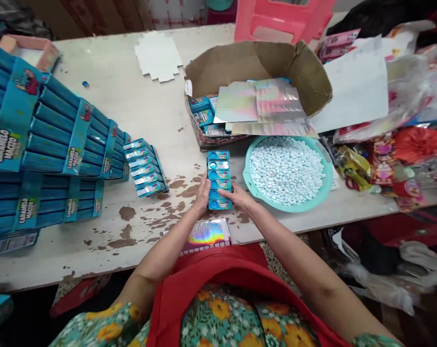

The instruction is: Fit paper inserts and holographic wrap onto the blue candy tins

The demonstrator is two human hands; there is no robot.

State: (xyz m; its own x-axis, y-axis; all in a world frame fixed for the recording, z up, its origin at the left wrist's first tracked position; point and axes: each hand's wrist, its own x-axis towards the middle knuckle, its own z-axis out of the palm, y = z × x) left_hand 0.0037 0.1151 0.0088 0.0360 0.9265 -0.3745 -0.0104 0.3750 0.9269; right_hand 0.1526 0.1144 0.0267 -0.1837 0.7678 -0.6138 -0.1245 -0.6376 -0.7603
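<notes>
A column of small blue candy boxes (219,174) labelled "Caramelo" lies on the worktable in front of me, with round dimples or windows on their faces. My left hand (203,193) is closed along the column's left side, fingers together. From the right, my right hand (237,196) grips the lower boxes, a finger reaching onto their faces. A turquoise basin (330,193) full of pale blue candies (287,171) stands just right of my right hand. To the left sits another slanted row of blue candy boxes (145,167).
Tall stacks of blue display packs (52,140) fill the left side. Behind the basin, a cardboard box (240,58) holds blue boxes and shiny sheets (236,103). A holographic sheet (207,233) lies at the near edge. A pink stool (281,19) and plastic wrappers (392,164) are beyond.
</notes>
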